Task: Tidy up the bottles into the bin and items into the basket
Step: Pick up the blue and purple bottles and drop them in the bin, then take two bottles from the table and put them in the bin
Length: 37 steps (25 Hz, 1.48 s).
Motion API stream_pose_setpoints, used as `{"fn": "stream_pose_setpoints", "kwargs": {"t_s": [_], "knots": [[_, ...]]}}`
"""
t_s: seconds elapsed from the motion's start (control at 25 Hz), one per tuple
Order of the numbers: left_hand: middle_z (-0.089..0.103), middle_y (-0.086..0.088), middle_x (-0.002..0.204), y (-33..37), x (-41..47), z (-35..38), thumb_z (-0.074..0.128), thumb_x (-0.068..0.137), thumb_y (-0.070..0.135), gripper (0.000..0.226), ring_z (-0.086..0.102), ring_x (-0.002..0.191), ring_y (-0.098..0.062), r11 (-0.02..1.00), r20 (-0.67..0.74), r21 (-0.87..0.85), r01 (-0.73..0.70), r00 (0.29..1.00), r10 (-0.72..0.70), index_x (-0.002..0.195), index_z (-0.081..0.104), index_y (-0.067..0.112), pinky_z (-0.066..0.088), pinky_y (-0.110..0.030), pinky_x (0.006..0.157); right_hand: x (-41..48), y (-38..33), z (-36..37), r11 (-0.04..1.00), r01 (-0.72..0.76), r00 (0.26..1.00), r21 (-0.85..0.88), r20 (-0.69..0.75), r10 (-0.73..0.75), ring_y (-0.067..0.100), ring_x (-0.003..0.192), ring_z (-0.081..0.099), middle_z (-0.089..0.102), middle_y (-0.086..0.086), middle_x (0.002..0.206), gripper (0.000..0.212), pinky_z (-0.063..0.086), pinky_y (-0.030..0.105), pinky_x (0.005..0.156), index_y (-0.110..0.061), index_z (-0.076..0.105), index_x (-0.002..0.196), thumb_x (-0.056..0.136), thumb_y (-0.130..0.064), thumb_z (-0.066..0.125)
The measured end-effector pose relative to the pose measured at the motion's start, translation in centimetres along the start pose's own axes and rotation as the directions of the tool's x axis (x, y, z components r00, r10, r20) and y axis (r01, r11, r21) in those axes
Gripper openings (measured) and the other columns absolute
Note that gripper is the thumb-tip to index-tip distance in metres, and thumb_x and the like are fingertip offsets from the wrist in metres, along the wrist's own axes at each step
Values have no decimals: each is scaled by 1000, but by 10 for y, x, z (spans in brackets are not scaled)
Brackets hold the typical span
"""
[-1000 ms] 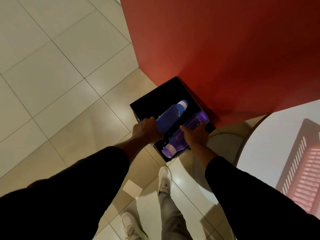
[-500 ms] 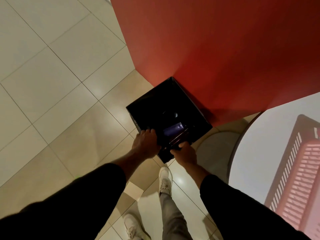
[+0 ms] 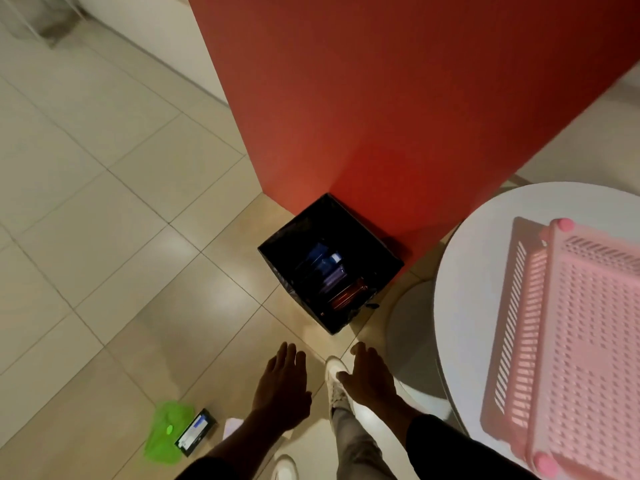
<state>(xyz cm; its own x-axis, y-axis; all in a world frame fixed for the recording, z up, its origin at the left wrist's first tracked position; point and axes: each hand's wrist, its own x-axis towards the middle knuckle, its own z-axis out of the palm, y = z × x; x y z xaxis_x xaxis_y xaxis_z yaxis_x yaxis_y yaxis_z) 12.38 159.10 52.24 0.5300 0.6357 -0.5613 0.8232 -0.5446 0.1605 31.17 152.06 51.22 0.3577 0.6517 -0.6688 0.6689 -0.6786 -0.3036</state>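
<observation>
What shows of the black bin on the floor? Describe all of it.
The black bin is a square, open-topped box standing upright on the tiled floor, set against the foot of the red wall. Inside, dim in shadow, lie a blue bottle, a purple bottle and something red. The left hand and right hand hover open short of it, touching nothing.

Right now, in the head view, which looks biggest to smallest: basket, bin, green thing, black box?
1. Basket
2. Bin
3. Green thing
4. Black box
The basket sits nearer the camera on the table, so it may not truly be bigger than the bin.
</observation>
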Motion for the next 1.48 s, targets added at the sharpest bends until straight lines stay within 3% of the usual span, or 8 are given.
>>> {"fn": "stream_pose_setpoints", "kwargs": {"t_s": [0.12,0.24,0.44,0.6,0.84,1.12,1.28,1.48], "knots": [[-7,-18,174,-1,-49,-17,55,99,49,93,-9,161,-34,990,-22,58,-131,991,132,166,3,10,-1,-45,129,-67,0,6,1000,19,991,7,-134,-18,22,134,49,48,6,149,84,46,29,107,-17,32,153,91,-66,58],[1,-21,174,-3,-86,-28,61,94,44,94,-2,162,-36,970,-99,71,-231,966,237,165,12,7,4,-46,130,-121,-1,19,999,42,972,-18,-229,-45,24,130,50,50,3,145,81,45,33,107,-19,37,148,87,-68,59],[-5,-19,174,-13,-164,-19,59,89,47,100,-5,162,-34,909,-113,150,-389,907,406,165,8,5,1,-44,132,-224,-9,73,999,-34,958,-12,-284,29,25,127,49,50,3,143,81,44,37,103,-24,36,145,83,-71,56],[-8,-20,174,-13,-214,3,57,91,55,102,-7,162,-36,803,-7,291,-519,839,544,165,6,5,3,-47,132,-297,-6,109,993,-109,923,47,-367,119,26,129,48,50,3,144,86,42,39,106,-23,37,148,82,-76,52],[-16,-18,173,11,-241,29,55,93,59,104,-14,161,-34,714,56,344,-610,772,633,166,3,6,-6,-43,129,-352,27,132,980,-190,869,68,-453,199,26,128,47,50,3,143,94,41,40,107,-18,38,149,82,-84,42],[-14,-20,173,94,-303,92,47,93,58,105,-13,161,-35,435,210,423,-795,553,806,165,-4,3,-2,-46,132,-472,106,215,864,-375,733,336,-463,498,25,132,44,47,3,142,96,38,36,111,-17,39,147,80,-84,44],[-15,-21,172,144,-351,140,49,92,61,108,-13,161,-36,260,305,451,-854,421,854,165,-5,2,-11,-43,128,-546,152,269,783,-450,662,429,-429,615,28,141,38,44,7,150,101,32,38,119,-13,36,150,81,-86,40],[-17,-21,172,212,-436,203,48,92,64,110,-15,161,-35,147,352,454,-879,328,877,164,-6,2,-18,-41,124,-641,213,336,687,-486,604,540,-361,711,30,159,10,12,15,172,113,12,42,130,-8,12,164,85,-85,38]]}}
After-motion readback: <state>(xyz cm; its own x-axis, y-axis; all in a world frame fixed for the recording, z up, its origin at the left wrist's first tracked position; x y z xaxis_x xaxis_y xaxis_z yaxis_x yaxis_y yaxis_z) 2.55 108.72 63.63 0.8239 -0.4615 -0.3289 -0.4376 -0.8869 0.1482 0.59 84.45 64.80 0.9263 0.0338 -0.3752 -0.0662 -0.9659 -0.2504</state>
